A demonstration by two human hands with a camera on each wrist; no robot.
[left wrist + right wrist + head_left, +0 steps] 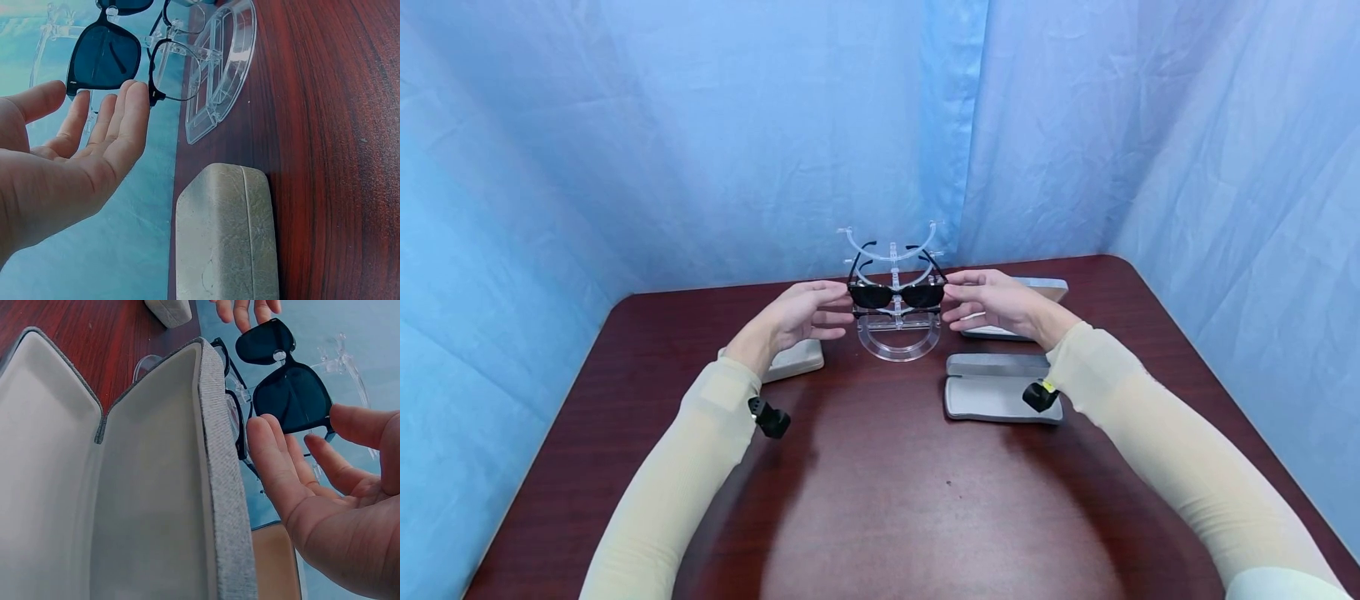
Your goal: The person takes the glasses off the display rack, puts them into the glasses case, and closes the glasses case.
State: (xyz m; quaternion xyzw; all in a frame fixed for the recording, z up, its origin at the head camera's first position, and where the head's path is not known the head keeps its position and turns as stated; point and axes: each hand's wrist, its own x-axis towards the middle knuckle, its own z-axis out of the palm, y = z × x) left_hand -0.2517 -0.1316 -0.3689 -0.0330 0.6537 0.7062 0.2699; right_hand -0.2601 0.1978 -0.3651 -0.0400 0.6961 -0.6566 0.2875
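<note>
Black sunglasses (872, 297) with dark lenses face me on a clear acrylic display stand (898, 354), their temples pointing back. At the left end of the frame, my left hand (801, 312) pinches the corner between thumb and index finger, other fingers extended below. My right hand (992, 300) pinches the opposite corner the same way. A clear peg of the stand shows at the bridge of the sunglasses in the right wrist view. Just below them on the stand sit eyeglasses (178, 70) with dark upper rims and clear lenses.
An open grey glasses case (992, 396) lies on the dark red wooden table (880, 500), below my right hand. Another open case (1043, 288) is partly hidden behind that hand. A closed beige case (228, 231) lies under my left wrist. Blue curtains (737, 150) surround the table.
</note>
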